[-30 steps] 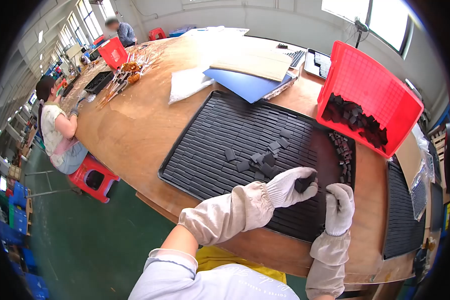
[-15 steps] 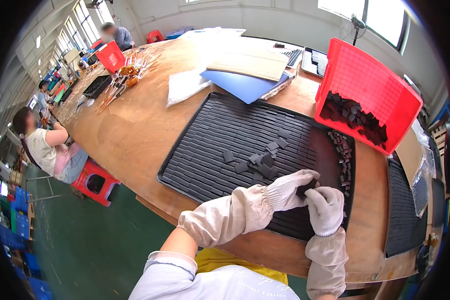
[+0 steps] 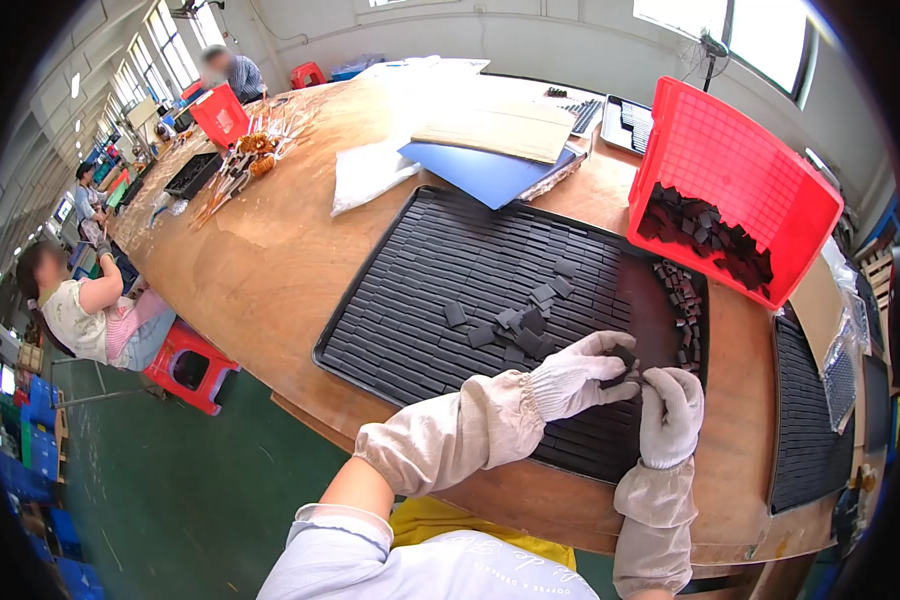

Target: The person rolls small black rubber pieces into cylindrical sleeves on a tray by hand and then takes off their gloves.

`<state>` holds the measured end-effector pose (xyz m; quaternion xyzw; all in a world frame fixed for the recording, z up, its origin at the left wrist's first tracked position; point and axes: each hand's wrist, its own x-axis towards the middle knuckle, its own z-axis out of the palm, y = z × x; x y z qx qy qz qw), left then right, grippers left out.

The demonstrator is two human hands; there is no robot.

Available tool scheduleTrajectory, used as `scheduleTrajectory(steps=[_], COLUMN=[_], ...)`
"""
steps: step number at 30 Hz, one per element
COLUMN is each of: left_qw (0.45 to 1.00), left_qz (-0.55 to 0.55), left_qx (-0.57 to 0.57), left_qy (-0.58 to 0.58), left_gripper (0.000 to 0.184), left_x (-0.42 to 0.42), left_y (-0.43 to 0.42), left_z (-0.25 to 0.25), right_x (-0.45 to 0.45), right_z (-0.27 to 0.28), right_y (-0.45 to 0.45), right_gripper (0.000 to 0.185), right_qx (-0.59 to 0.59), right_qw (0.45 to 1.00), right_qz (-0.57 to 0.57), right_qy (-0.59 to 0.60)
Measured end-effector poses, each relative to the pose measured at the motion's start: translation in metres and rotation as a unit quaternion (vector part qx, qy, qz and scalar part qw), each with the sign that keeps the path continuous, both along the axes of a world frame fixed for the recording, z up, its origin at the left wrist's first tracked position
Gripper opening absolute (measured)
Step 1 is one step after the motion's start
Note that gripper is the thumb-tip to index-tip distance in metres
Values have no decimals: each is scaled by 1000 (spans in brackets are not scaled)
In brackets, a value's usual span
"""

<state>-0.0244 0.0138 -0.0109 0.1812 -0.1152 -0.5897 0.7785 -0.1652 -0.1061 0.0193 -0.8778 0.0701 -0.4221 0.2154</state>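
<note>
My left hand, in a white glove, is closed on a black piece above the right part of a large black tray. Close beside it, my right hand has its gloved fingers bent together near that piece; what they hold, if anything, is too small to make out. Rows of dark strips cover most of the tray. Loose black squares lie on the rows, left of my left hand. Small dark pieces are heaped along the tray's right edge.
A tilted red bin with black pieces stands behind the tray at the right. A blue sheet and cardboard lie behind it. Another filled tray is at the far right. A seated co-worker is at the left.
My right hand moved left to meet my left hand at the black piece, then drew back slightly to the right. The seated co-worker has shifted left and leans back more.
</note>
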Motion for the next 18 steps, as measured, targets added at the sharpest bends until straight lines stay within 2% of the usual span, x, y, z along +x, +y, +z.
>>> scheduleTrajectory(steps=[7,9,13,16,18], left_qw=[998,996,995,992,991], left_qz=[22,-10,-16,-4,7], left_qx=[35,89,96,120,97], left_qy=[45,26,-4,-32,-95], left_gripper=[24,23,22,22,25], left_x=[-1,4,6,-3,-8], left_y=[0,-1,-1,2,4], left_z=[3,-6,-7,13,18], right_x=[-2,-2,-2,0,0], right_z=[-2,-2,-1,2,1], right_y=[-3,-3,-3,-2,-2], right_gripper=[27,27,24,22,21], right_qx=[11,14,43,71,84], right_qw=[1000,1000,998,997,995], right_qz=[11,18,31,32,32], right_qy=[-14,-8,-17,-28,-30])
